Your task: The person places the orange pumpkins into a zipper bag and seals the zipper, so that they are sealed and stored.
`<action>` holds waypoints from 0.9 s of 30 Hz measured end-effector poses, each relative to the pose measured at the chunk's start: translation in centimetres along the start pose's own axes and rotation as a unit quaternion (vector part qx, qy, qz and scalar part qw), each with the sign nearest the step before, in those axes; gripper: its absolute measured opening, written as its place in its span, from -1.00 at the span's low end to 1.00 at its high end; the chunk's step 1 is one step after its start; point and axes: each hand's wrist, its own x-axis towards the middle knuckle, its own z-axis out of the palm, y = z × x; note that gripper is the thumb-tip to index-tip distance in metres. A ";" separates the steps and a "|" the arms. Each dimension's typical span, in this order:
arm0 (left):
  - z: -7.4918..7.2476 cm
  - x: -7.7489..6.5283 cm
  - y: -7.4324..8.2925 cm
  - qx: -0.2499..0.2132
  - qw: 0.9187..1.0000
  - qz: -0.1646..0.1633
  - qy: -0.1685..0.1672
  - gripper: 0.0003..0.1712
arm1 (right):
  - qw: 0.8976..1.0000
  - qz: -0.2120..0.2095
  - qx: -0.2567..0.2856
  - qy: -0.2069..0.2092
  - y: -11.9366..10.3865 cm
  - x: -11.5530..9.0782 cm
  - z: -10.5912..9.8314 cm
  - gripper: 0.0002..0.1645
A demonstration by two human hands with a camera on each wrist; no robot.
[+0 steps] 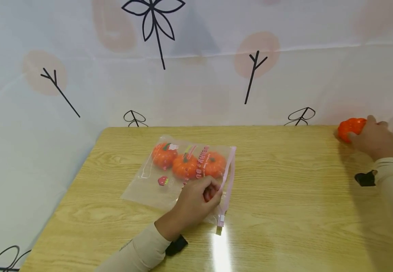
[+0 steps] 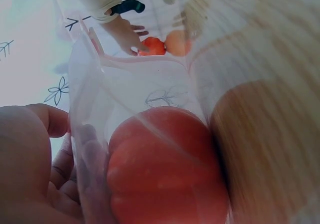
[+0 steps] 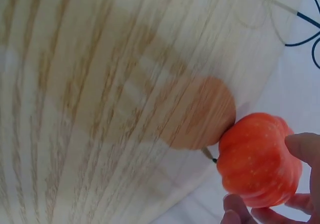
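Observation:
A clear zip bag (image 1: 145, 192) with pink lettering and a pink zip edge lies on the table. Inside it are three small orange toy pumpkins (image 1: 184, 166). My left hand (image 1: 193, 202) pinches the bag's upper layer beside the zip edge. The left wrist view looks through the raised mouth at one pumpkin (image 2: 165, 169) within. Far off at the table's back right corner, my right hand (image 1: 378, 139) grips another orange pumpkin (image 1: 347, 128). In the right wrist view, thumb and fingers lie around that pumpkin (image 3: 257, 159), which touches or nearly touches the tabletop.
The wood-grain table (image 1: 285, 211) spreads between the two hands. A white cloth (image 1: 203, 90) printed with plants and pale spots hangs along the table's back and sides. A white zip slider (image 1: 221, 219) sits at the near end of the bag's edge.

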 end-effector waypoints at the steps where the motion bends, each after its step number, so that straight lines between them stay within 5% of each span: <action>1: 0.0 0.0 0.0 -0.002 1.000 -0.001 -0.002 -0.95 | 1.000 0.000 0.003 -0.001 0.1 0.0 0.0 0.00; 12: -0.1 0.0 0.1 -0.005 1.000 -0.011 -0.007 -0.95 | 0.999 -0.017 0.043 -0.009 -0.7 0.4 0.3 0.00; 21: 0.0 0.1 0.2 0.003 1.000 -0.004 -0.003 -0.95 | 0.997 -0.060 0.044 0.026 -1.0 -0.4 1.0 0.10; 27: 0.0 -0.1 0.2 0.000 1.000 -0.008 -0.004 -0.95 | 0.994 -0.088 0.041 0.047 -2.3 -1.2 1.2 -0.03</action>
